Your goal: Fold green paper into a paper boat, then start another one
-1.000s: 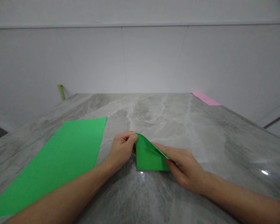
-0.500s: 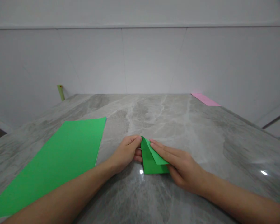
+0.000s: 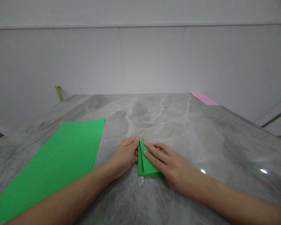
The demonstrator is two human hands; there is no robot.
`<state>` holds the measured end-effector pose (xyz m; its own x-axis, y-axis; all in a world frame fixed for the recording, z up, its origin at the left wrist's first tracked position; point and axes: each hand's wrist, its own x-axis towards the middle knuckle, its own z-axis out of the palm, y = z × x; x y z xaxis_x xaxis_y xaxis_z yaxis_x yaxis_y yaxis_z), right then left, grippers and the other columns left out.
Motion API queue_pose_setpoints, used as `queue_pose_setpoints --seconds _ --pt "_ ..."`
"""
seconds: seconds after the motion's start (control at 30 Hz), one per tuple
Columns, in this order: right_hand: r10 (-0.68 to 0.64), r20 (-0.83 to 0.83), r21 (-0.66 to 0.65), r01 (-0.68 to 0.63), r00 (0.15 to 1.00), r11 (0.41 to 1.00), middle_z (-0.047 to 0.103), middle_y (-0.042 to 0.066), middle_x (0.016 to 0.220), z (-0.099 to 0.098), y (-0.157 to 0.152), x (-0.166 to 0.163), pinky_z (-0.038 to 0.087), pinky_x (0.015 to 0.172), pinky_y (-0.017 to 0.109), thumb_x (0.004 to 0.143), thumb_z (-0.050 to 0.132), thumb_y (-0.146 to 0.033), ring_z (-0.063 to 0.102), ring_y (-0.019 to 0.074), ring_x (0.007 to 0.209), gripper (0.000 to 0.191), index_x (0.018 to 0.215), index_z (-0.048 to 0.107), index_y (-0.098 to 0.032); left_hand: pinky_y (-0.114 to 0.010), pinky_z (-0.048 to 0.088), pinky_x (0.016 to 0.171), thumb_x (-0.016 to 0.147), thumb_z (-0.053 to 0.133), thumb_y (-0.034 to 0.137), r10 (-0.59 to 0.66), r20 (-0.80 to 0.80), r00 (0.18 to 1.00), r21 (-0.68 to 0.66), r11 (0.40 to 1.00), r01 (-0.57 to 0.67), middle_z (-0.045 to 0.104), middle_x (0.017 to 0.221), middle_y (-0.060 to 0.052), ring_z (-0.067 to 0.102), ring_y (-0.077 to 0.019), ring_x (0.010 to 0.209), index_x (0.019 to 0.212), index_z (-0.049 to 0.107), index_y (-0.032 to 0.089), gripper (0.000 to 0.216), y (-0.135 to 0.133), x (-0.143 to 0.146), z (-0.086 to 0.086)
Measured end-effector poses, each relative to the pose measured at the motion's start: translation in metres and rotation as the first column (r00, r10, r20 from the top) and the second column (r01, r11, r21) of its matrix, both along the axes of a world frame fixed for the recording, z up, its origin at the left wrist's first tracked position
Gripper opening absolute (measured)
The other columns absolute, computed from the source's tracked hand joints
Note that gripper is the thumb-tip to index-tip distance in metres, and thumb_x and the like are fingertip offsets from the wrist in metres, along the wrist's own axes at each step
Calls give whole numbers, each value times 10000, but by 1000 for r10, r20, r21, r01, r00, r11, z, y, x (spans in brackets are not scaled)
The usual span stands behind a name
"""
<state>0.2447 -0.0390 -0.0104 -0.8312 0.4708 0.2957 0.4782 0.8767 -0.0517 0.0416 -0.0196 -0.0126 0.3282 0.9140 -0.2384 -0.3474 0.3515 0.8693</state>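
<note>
A small folded piece of green paper (image 3: 147,166) lies on the grey marble table (image 3: 178,125) in front of me. My left hand (image 3: 124,155) is curled at its left edge, thumb and fingertips pinching the top corner. My right hand (image 3: 168,164) lies flat on the paper's right side, fingers stretched out and pressing the folded flap down. The index fingertip rests near the paper's middle.
A large flat green sheet (image 3: 56,159) lies on the table to the left. A pink sheet (image 3: 204,98) sits at the far right corner. A small yellow-green object (image 3: 58,93) stands at the far left edge by the white wall.
The raised flap of the green paper has been folded over and pressed flat. My right hand slid left onto the paper; my left hand stayed at its left corner.
</note>
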Motion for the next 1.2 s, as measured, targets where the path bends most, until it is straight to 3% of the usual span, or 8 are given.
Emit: queue_pose_setpoints --seconds 0.3,0.47,0.67,0.8,0.9,1.0,1.1,1.2 --pt "-13 83 72 7 996 997 271 184 1600 -2 0 0 421 1108 531 838 463 20 273 384 1451 663 1488 383 -79 -226 462 531 819 701 362 45 23 999 3 999 -45 658 642 -37 572 -118 509 761 651 121 253 -1 4 0" --pt "6 71 66 -11 997 998 265 183 1600 -2 0 -1 406 1123 521 836 471 33 239 366 1468 675 1494 373 -83 -254 501 566 940 548 373 106 38 994 -92 991 -102 699 705 -95 640 -157 573 765 671 105 342 0 2 8" --pt "-12 7 46 11 1000 999 248 153 1613 -2 0 0 381 1146 509 808 482 40 210 337 1483 721 1503 360 -106 -208 496 575 846 706 257 22 84 996 -18 1000 -20 699 724 -67 646 -140 618 808 684 105 158 -2 4 10" --pt "-36 -148 -63 27 988 998 265 171 1608 2 -2 -1 385 1148 487 868 492 -48 265 292 1474 759 1563 192 -111 -221 537 660 912 605 167 156 145 977 -1 987 -158 702 740 -62 658 -132 648 822 666 110 123 0 2 7" --pt "-130 -323 -169 78 937 982 427 181 1508 2 -1 0 489 1056 472 918 519 -159 466 280 1352 738 1568 170 -165 -290 567 763 966 496 137 248 210 946 -7 968 -252 737 843 -103 709 -174 767 852 643 120 187 3 -1 11" --pt "-203 -452 -220 112 869 969 647 113 1171 1 3 2 604 805 374 935 523 -165 673 214 958 635 1524 298 -243 -384 573 830 998 424 165 251 292 923 -34 967 -253 746 891 -124 729 -233 873 824 609 137 255 4 -3 17" --pt "-104 -499 -168 22 860 986 639 44 933 0 6 6 580 664 283 951 467 -107 637 150 737 554 1476 394 -268 -411 577 815 1014 379 208 228 299 927 -95 973 -208 746 867 -126 732 -245 848 803 585 149 301 2 -3 21" --pt "13 -479 -89 -64 878 994 612 55 946 -2 8 8 569 659 259 943 410 -52 623 144 763 564 1471 406 -249 -432 584 752 1020 370 277 180 266 947 -144 979 -146 744 866 -134 731 -260 790 811 559 164 303 0 -1 23"
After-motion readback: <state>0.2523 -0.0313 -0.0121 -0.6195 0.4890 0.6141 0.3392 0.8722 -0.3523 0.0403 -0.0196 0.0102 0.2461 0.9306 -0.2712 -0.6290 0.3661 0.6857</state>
